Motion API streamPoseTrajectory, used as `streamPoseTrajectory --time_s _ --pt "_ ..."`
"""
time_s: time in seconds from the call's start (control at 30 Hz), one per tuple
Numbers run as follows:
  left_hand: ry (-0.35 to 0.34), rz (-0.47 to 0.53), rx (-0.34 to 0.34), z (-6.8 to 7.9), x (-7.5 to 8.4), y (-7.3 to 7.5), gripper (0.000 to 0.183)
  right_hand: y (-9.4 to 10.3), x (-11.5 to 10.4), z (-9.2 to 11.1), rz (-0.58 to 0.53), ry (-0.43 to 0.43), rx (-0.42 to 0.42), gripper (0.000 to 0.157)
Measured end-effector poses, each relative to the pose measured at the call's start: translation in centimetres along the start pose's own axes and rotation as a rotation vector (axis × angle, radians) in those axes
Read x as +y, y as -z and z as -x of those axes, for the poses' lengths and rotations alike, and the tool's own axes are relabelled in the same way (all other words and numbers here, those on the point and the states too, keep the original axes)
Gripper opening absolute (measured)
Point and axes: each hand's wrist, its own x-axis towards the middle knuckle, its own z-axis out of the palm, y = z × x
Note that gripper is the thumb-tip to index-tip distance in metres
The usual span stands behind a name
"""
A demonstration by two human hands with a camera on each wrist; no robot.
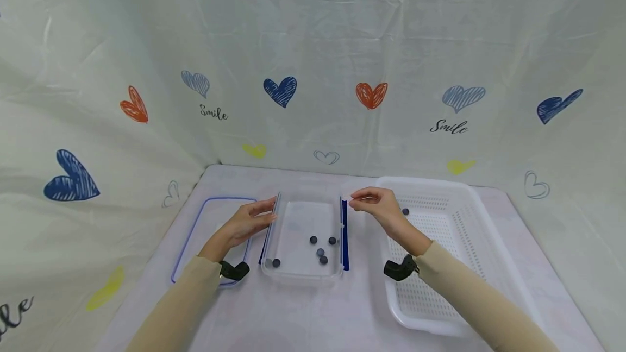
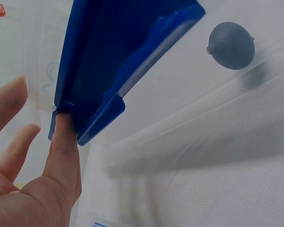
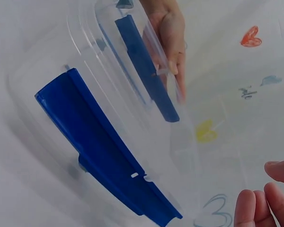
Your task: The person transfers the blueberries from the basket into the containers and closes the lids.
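Box point(image 1: 295, 216), clear plastic with blue flaps point(image 3: 92, 142), on the table point(image 1: 362, 297) between blue-edged lid point(image 1: 220, 212) and white basket point(image 1: 437, 232), dark balls point(image 1: 313, 240) inside, left hand point(image 1: 246, 222) touching its left side with extended fingers, right hand point(image 1: 383, 208) beside its right flap, fingers loose, released.

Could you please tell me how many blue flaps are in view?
2: the left flap is along the clear container's left side, by the left hand; the right flap is along its right side, near the right hand. No others show.
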Motion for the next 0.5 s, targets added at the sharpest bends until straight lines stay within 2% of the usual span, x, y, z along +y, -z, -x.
streamPoseTrajectory --time_s 0.5 --pt "0.001 -0.003 -0.002 -0.1 -0.1 0.0 0.068 3.6 0.5 0.4 0.015 0.027 0.076 0.031"
